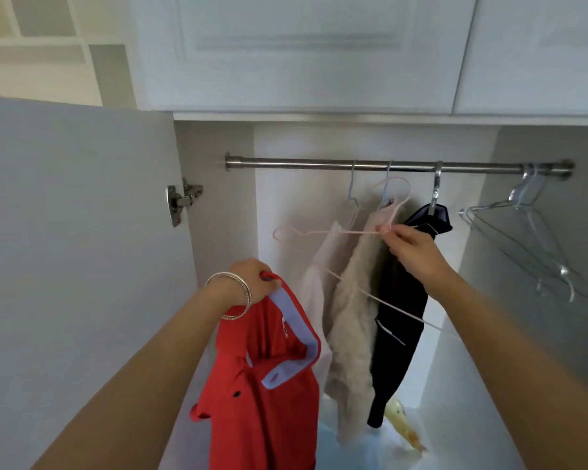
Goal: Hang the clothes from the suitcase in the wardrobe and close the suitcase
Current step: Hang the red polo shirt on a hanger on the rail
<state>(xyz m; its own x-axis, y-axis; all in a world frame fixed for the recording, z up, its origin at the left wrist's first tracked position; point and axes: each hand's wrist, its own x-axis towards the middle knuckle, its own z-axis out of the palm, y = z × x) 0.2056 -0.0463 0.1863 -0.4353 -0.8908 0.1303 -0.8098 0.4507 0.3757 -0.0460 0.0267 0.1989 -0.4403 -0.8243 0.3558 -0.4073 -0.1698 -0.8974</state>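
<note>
My left hand (252, 283) grips a red shirt (262, 395) with a pale blue collar by its neck, and the shirt hangs down in front of the open wardrobe. A thin pink hanger (319, 232), empty and off the rail, is pinched in my right hand (411, 249) near its neck. A steel rail (319, 163) crosses the wardrobe. From it hang a pale pink garment (319, 266), a beige fluffy garment (353, 317) and a dark navy garment (401, 317). The suitcase is out of view.
Several bare metal hangers (523, 225) hang at the rail's right end. The wardrobe door (75, 249) stands open on the left, its hinge (180, 201) showing. Closed upper cabinet doors (302, 52) sit above. Light-coloured bags lie on the wardrobe floor (401, 422).
</note>
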